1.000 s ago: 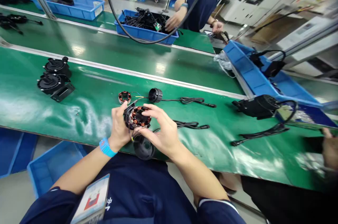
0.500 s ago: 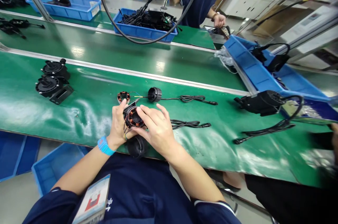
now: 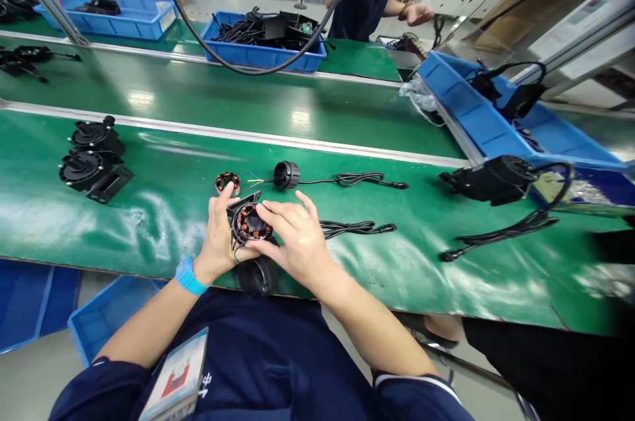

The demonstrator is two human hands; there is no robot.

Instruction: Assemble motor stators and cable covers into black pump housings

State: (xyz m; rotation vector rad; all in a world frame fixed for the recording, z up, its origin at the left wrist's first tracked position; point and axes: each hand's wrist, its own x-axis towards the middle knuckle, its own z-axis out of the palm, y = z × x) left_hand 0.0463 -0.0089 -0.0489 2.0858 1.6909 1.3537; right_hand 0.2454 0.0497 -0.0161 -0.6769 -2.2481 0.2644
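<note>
My left hand [image 3: 217, 235] is closed around a black motor housing with a flat bracket [image 3: 244, 202], held above the table's near edge. A ring-shaped stator [image 3: 243, 222] with copper windings sits at the housing's mouth, facing up. The thumb and fingertips of my right hand [image 3: 300, 245] grip the stator's right rim. Thin coloured wires hang by my left fingers. Below my hands lies a black round cap [image 3: 255, 277], partly covered. Just beyond my left fingertips rests a second stator [image 3: 227, 183], wired to a ribbed black cap [image 3: 286, 175] with a coiled cable [image 3: 367, 179].
Another coiled cable [image 3: 360, 229] lies right of my hands. Two black pump-like units [image 3: 92, 156] stand left. A black motor [image 3: 491, 181] with its cable lies right, beside a tilted blue bin [image 3: 461, 103]. A co-worker's hand [image 3: 419, 14] shows across the line, near a blue cable bin [image 3: 268, 55].
The stator in my hands now faces more toward me, its copper windings showing more fully. Both hands keep their grip. The co-worker's hand across the line has lifted and opened.
</note>
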